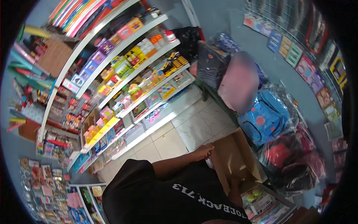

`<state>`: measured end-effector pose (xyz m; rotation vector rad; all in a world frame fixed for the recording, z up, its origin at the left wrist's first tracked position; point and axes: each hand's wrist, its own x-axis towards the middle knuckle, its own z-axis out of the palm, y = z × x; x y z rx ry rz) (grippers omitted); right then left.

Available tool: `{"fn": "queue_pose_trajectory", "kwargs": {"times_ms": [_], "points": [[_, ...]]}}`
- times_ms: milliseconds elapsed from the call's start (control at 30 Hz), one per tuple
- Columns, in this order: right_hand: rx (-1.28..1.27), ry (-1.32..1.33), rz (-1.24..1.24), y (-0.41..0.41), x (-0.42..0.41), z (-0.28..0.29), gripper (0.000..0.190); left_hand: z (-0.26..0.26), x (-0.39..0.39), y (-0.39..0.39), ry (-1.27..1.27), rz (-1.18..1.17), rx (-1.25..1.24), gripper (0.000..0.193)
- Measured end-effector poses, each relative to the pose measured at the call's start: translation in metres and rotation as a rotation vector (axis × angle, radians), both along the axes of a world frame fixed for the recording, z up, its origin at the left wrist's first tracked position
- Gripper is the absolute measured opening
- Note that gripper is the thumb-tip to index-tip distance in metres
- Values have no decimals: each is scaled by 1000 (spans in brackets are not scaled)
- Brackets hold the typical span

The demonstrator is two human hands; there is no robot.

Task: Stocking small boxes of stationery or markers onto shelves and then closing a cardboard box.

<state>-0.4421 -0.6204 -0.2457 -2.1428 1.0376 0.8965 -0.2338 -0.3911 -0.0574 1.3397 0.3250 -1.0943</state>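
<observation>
An open brown cardboard box (228, 152) is held tilted close in front of my black T-shirt, its inside facing up towards me. My left hand (205, 152) grips the box's near upper rim, and a ring shows on one finger. My right hand (236, 180) reaches down into the lower end of the box. Its fingers are blurred against the cardboard, so whether they hold anything is unclear. Just below that end of the box is a tray-like case (261, 205) with packaged goods and yellow-green round items.
White shelves (151, 56) full of boxed goods run along the left. Plastic-wrapped backpacks, including a blue backpack (264, 116) and a pink backpack (240, 84), line the right side. Pale floor tiles (167, 142) lie between them. Packaged goods hang from a wall grid (279, 16).
</observation>
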Motion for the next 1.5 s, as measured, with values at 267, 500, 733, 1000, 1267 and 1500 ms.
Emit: {"fn": "queue_pose_trajectory", "kwargs": {"times_ms": [267, 500, 733, 1000, 1267, 1500], "points": [[-338, -405, -67, -4, -42, -104, 38, 16, -28, 22, -6, 4, 57, 38], [-7, -954, -129, -7, 16, -27, 12, -12, -34, 48, 21, -14, -20, 38], [211, -1158, -607, 50, 83, 157, 25, -21, 13, 58, -76, -118, -332, 30], [456, -1144, -561, 153, 176, 225, 34, -27, 73, 135, 68, 57, -319, 28], [742, -852, -187, 300, 282, 233, 21, 3, 93, 252, -84, 221, -250, 24], [1117, -759, -169, 364, 357, 240, 18, -4, 91, 326, -116, 626, -256, 27]]}}
